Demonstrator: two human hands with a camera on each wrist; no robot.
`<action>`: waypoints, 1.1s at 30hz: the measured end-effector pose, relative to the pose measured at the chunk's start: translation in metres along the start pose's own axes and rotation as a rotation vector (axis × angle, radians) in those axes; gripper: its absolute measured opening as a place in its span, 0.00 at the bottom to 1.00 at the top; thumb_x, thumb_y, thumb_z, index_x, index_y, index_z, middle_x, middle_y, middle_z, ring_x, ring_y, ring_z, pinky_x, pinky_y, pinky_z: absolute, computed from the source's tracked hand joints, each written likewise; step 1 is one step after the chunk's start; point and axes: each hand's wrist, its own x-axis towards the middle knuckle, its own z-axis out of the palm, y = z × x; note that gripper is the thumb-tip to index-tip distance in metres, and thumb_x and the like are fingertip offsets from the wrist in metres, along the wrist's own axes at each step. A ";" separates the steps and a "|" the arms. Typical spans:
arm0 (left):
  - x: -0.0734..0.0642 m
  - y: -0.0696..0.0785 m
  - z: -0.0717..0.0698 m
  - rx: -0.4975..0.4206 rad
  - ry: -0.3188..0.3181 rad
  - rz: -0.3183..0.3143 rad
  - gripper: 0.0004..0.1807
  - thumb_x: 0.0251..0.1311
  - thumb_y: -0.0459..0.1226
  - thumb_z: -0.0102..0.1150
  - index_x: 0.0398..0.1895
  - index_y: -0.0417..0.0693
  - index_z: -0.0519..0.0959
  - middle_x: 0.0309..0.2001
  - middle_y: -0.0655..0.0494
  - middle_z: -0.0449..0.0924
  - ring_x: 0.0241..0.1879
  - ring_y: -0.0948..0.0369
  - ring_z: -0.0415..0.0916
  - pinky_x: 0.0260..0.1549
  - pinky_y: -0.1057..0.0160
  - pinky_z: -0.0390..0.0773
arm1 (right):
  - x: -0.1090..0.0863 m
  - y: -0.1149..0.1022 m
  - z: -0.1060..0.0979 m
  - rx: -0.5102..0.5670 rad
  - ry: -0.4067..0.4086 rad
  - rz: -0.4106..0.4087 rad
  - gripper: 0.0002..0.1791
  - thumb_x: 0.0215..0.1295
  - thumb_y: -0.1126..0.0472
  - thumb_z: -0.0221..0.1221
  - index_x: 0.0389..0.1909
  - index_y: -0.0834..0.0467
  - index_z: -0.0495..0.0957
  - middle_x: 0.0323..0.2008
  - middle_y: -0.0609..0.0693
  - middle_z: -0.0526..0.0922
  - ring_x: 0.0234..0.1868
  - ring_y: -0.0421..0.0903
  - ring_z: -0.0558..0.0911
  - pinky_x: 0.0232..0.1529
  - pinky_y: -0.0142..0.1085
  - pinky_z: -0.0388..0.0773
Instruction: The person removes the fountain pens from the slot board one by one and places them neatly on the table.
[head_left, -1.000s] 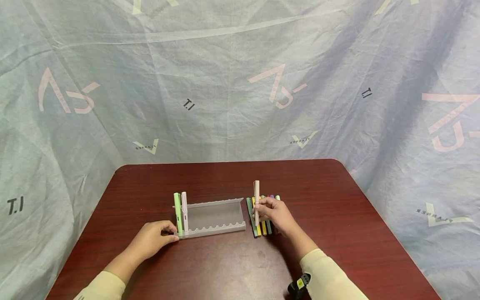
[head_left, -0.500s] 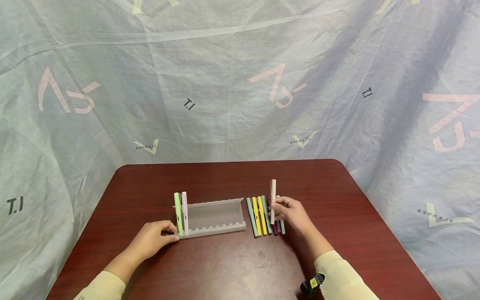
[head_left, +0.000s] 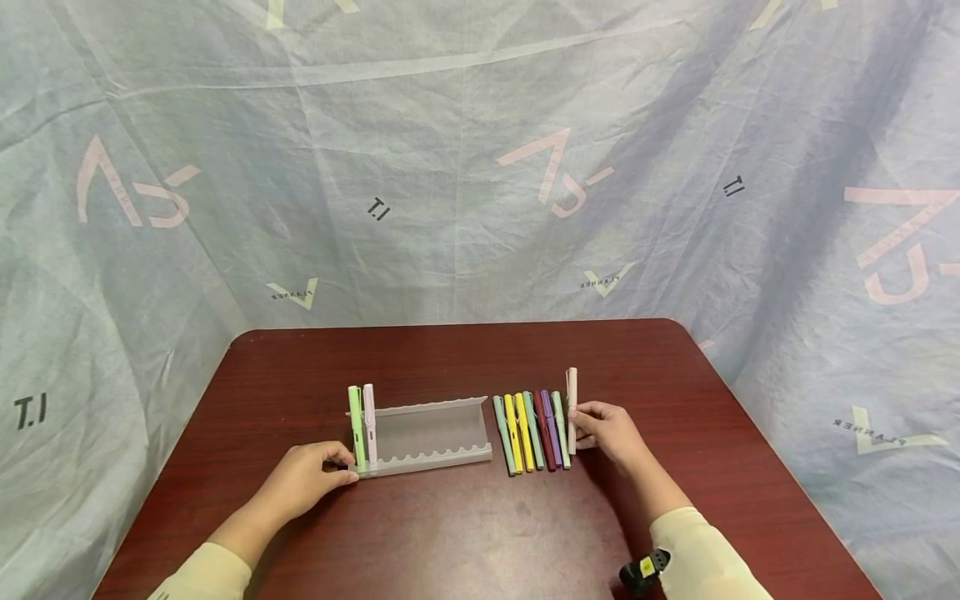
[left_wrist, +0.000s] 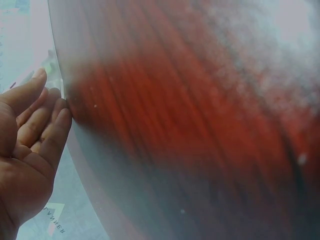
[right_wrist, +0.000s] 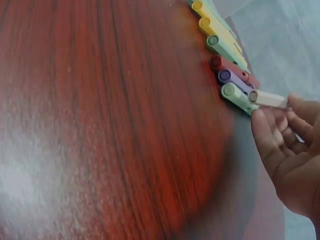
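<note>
My right hand (head_left: 611,432) pinches a pale pink pen (head_left: 572,400) between thumb and fingers, at the right end of a row of pens. In the right wrist view the pale pink pen (right_wrist: 270,99) lies just past the light green pen (right_wrist: 235,95). On the left, my left hand (head_left: 303,479) holds the front left corner of a clear pen tray (head_left: 450,457) with notched edges. A bright green pen (head_left: 356,425) and a pale lilac pen (head_left: 369,423) lie in the tray's left slots. The left wrist view shows only a sliver of the tray beyond the fingers.
Between tray and right hand, several pens lie side by side, among them a yellow pen (head_left: 513,433), a dark red pen (head_left: 544,433) and a purple pen (head_left: 551,429). The dark red table (head_left: 450,533) ends at a grey printed cloth (head_left: 450,250) behind.
My right hand has carried the pale pink pen rightward over the row, from its left end to its right end. The pens beneath have come into view. My left hand and the tray stay put.
</note>
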 end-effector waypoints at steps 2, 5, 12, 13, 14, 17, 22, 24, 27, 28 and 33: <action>0.000 0.000 0.000 0.003 0.000 -0.001 0.06 0.54 0.44 0.72 0.31 0.62 0.82 0.33 0.69 0.81 0.34 0.68 0.74 0.36 0.64 0.75 | 0.000 0.002 -0.003 -0.037 0.001 0.019 0.20 0.70 0.59 0.59 0.52 0.72 0.76 0.36 0.61 0.83 0.32 0.49 0.84 0.35 0.43 0.84; 0.000 0.000 0.000 0.008 0.001 0.003 0.06 0.54 0.44 0.71 0.32 0.61 0.82 0.33 0.69 0.81 0.34 0.68 0.74 0.36 0.63 0.75 | -0.001 0.001 -0.004 -0.076 0.002 0.043 0.20 0.69 0.59 0.60 0.51 0.73 0.77 0.35 0.61 0.83 0.32 0.49 0.83 0.34 0.43 0.84; -0.001 0.000 0.000 0.011 0.006 0.010 0.06 0.54 0.44 0.72 0.32 0.61 0.82 0.33 0.69 0.81 0.34 0.68 0.74 0.36 0.63 0.75 | -0.002 0.001 0.001 -0.213 0.050 0.097 0.15 0.67 0.60 0.61 0.44 0.70 0.80 0.32 0.57 0.83 0.29 0.47 0.83 0.32 0.42 0.84; 0.000 0.000 0.000 0.013 0.007 0.010 0.06 0.54 0.44 0.72 0.32 0.62 0.82 0.33 0.69 0.81 0.34 0.68 0.74 0.37 0.62 0.75 | -0.002 0.001 0.001 -0.231 0.059 0.104 0.14 0.67 0.60 0.61 0.44 0.69 0.80 0.32 0.57 0.83 0.29 0.46 0.83 0.31 0.42 0.84; 0.000 0.001 0.000 0.014 0.008 0.011 0.06 0.54 0.44 0.72 0.32 0.62 0.82 0.33 0.69 0.81 0.34 0.68 0.75 0.37 0.62 0.76 | -0.002 0.001 0.002 -0.241 0.068 0.112 0.13 0.67 0.60 0.62 0.43 0.68 0.81 0.31 0.56 0.83 0.29 0.46 0.83 0.31 0.41 0.84; 0.000 0.001 0.000 0.014 0.007 0.011 0.06 0.54 0.43 0.72 0.32 0.62 0.82 0.33 0.69 0.81 0.35 0.68 0.75 0.37 0.62 0.76 | -0.002 0.001 0.003 -0.271 0.081 0.120 0.12 0.66 0.61 0.62 0.42 0.67 0.80 0.31 0.57 0.83 0.28 0.47 0.83 0.30 0.41 0.84; 0.000 0.003 -0.001 0.014 0.000 0.003 0.06 0.54 0.43 0.71 0.32 0.62 0.82 0.33 0.68 0.81 0.36 0.68 0.75 0.38 0.61 0.76 | -0.002 0.000 0.005 -0.331 0.095 0.119 0.11 0.65 0.62 0.62 0.40 0.67 0.79 0.30 0.57 0.83 0.27 0.46 0.83 0.29 0.41 0.84; -0.001 0.004 -0.001 0.013 -0.002 0.000 0.06 0.54 0.43 0.71 0.32 0.62 0.82 0.34 0.68 0.81 0.36 0.67 0.75 0.38 0.61 0.76 | -0.002 0.000 0.006 -0.343 0.099 0.124 0.10 0.65 0.61 0.62 0.39 0.66 0.79 0.31 0.56 0.83 0.27 0.46 0.83 0.29 0.41 0.84; -0.001 0.004 -0.001 0.015 -0.003 0.001 0.06 0.55 0.43 0.71 0.33 0.62 0.82 0.34 0.68 0.81 0.35 0.68 0.75 0.38 0.61 0.76 | -0.003 0.000 0.006 -0.365 0.094 0.121 0.10 0.66 0.61 0.62 0.40 0.65 0.78 0.32 0.56 0.83 0.28 0.46 0.83 0.29 0.40 0.84; -0.001 0.004 -0.001 0.016 -0.002 -0.001 0.06 0.54 0.43 0.71 0.33 0.62 0.82 0.33 0.69 0.81 0.35 0.68 0.75 0.38 0.61 0.76 | -0.003 0.000 0.007 -0.370 0.094 0.123 0.10 0.66 0.61 0.62 0.39 0.65 0.78 0.32 0.56 0.83 0.29 0.46 0.82 0.29 0.40 0.83; 0.000 0.002 -0.001 0.016 0.000 0.002 0.06 0.54 0.43 0.71 0.32 0.62 0.82 0.33 0.69 0.81 0.35 0.68 0.75 0.38 0.61 0.76 | -0.003 0.000 0.008 -0.385 0.095 0.122 0.10 0.66 0.61 0.62 0.40 0.65 0.78 0.32 0.56 0.82 0.29 0.46 0.81 0.29 0.39 0.83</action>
